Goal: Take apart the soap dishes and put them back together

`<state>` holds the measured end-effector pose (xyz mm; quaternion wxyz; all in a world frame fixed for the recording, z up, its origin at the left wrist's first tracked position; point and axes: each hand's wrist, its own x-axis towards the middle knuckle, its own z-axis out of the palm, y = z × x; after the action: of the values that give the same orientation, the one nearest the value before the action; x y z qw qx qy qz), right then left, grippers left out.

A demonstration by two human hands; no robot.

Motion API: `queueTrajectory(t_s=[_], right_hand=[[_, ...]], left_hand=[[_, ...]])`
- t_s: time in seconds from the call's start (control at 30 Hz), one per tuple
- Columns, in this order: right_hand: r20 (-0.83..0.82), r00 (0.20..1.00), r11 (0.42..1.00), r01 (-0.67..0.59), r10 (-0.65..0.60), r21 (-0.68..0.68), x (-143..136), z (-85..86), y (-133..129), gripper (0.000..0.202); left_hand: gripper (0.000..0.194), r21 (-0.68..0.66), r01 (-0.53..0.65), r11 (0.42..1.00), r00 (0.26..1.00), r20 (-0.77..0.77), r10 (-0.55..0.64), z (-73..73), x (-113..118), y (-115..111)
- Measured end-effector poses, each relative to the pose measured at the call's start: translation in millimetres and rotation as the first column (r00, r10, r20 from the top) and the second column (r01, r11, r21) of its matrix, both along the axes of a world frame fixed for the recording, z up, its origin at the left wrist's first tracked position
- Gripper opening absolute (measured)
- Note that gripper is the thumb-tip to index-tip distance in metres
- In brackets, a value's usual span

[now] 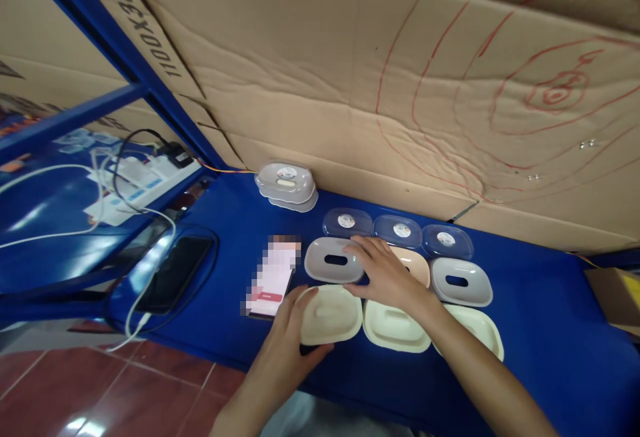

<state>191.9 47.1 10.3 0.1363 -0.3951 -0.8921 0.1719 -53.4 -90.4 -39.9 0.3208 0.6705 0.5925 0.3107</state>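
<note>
My left hand [290, 330] has its fingers and thumb around the left end of a cream oval plastic tray [331, 316], the leftmost of three in the front row. Behind it lies a grey oval tray with a dark slot [320, 270]. My right hand [383, 270] grips that grey tray's right end, fingers at the far edge and thumb at the near edge. This hand partly covers a peach slotted tray [417, 265]. Further right are another grey slotted tray [475, 284] and cream trays, a middle one [395, 338] and a right one [490, 334] partly under my forearm.
Three clear lids with round stickers [400, 232] form the back row. A stack of lidded grey boxes [286, 184] stands by the cardboard wall [310, 90]. A lit phone [273, 277] lies left, then a dark phone [175, 274] among cables and a power strip [145, 187].
</note>
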Motion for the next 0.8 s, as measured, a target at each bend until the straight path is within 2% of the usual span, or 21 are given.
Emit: queueTrajectory(t_s=[0.07,0.17,0.27,0.4,0.53,0.7,0.8], right_hand=[[-0.035,0.998,0.999,0.046,-0.046,0.008,7.0,6.2,-3.4,0.063],[-0.152,0.983,0.994,0.097,-0.102,-0.042,19.7,17.2,-14.8,0.061],[-0.247,0.963,0.987,0.080,-0.112,-0.137,28.7,25.4,-32.0,0.062],[-0.240,0.966,0.980,0.050,-0.096,-0.191,32.2,26.9,-51.9,0.069],[-0.265,0.962,0.971,0.004,-0.069,-0.239,33.2,23.3,-60.3,0.074],[-0.274,0.957,0.969,0.024,-0.093,-0.246,34.2,19.3,-65.2,0.083],[-0.242,0.965,0.965,0.032,-0.097,-0.260,31.3,15.5,-67.7,0.090]], left_hand=[[0.087,0.006,-0.045,0.999,0.996,0.078,0.044,3.8,-1.2,1.3],[0.094,-0.082,-0.115,0.990,0.959,0.251,0.132,10.3,0.6,2.4],[0.104,-0.183,-0.136,0.974,0.859,0.468,0.208,16.0,7.8,6.6],[0.118,-0.206,-0.119,0.971,0.712,0.664,0.228,23.3,23.4,18.8],[0.128,-0.288,-0.042,0.957,0.606,0.754,0.254,29.7,40.0,26.6],[0.134,-0.378,-0.031,0.925,0.483,0.805,0.345,33.3,48.9,23.0],[0.113,-0.402,-0.010,0.916,0.342,0.859,0.381,28.8,47.6,22.3]])
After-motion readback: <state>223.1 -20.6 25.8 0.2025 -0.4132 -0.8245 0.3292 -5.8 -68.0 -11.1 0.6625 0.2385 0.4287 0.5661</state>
